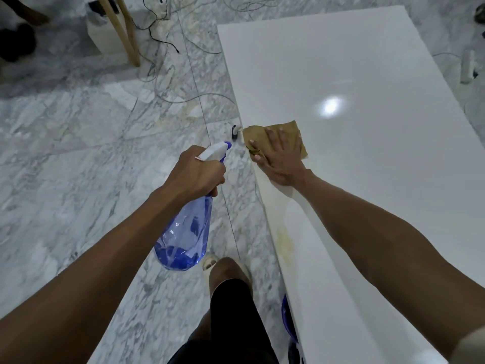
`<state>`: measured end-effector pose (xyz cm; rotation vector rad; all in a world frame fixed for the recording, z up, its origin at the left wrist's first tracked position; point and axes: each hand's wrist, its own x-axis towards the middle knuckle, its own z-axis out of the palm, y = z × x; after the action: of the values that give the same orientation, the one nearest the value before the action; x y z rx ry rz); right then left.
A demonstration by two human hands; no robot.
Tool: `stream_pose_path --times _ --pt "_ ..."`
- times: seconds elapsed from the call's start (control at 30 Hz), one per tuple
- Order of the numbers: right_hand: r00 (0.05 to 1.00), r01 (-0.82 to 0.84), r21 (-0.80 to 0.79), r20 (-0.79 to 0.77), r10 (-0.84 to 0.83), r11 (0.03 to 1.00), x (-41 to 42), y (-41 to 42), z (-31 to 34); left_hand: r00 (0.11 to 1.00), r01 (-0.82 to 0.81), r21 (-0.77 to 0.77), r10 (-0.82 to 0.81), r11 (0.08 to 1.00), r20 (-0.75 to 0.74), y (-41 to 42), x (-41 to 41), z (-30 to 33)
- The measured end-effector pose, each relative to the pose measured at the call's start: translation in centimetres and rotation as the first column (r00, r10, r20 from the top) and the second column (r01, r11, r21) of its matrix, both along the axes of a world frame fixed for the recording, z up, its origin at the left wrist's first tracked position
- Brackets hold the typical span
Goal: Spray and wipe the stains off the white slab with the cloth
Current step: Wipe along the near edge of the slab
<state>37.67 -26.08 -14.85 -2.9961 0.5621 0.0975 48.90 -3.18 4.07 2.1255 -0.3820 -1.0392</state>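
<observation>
The white slab (pixel 367 74) fills the right side of the view, glossy, with a light reflected on it. A tan cloth (pixel 288 130) lies at its left edge, and my right hand (pixel 282 158) presses flat on it with fingers spread. A yellowish stain (pixel 286 241) sits near the slab's left edge, closer to me than the cloth. My left hand (pixel 195 173) grips the neck of a clear blue spray bottle (pixel 183 237) with a white and blue trigger head, held over the floor left of the slab.
Grey marble floor (pixel 78 153) lies to the left. Loose cables (pixel 168 43) and wooden legs (pixel 126 30) are at the back left. A small dark object (pixel 234 131) sits by the slab's edge. My leg and foot (pixel 228 279) stand beside the slab, a blue object (pixel 287 319) below it.
</observation>
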Motion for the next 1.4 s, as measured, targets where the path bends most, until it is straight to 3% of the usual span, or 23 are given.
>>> stream_pose_path --times 0.47,0.97,1.4 --pt "1.0 0.023 0.042 0.019 -0.024 0.999 -13.6 9.3 -0.1 1.0 0.03 -0.036 -0.03 0.999 0.002 2.8 -10.8 1.7" --pt "0.999 0.033 0.087 -0.044 -0.029 0.996 -29.1 19.5 1.0 0.998 -0.057 -0.03 0.056 0.998 -0.007 14.3 -24.8 2.9" --pt "0.996 0.086 0.101 -0.038 -0.082 0.991 -44.8 29.7 0.8 1.0 0.004 -0.046 -0.004 0.999 -0.007 23.4 -38.4 3.4"
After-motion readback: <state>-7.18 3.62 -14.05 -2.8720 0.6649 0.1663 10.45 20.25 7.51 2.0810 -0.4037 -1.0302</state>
